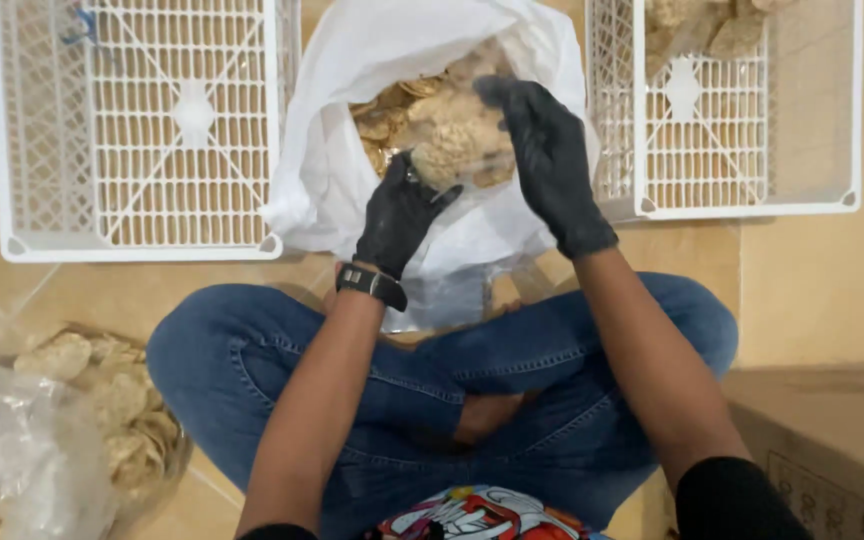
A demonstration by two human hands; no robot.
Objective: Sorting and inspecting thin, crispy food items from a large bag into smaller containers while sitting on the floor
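Your left hand (399,215) grips a stack of crackers (449,150). Your right hand (549,165), fingers curled, presses the stack's far side over the bag (352,170).

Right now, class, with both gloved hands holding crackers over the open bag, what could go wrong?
1. The stack of round crackers looks brittle; pressure between the left hand and right hand could crack it.
2. The white plastic bag is soft and slumps between the crates, so its mouth might fold shut or spill.
3. The clear bag lies against the legs, where a shifting knee might crush it.
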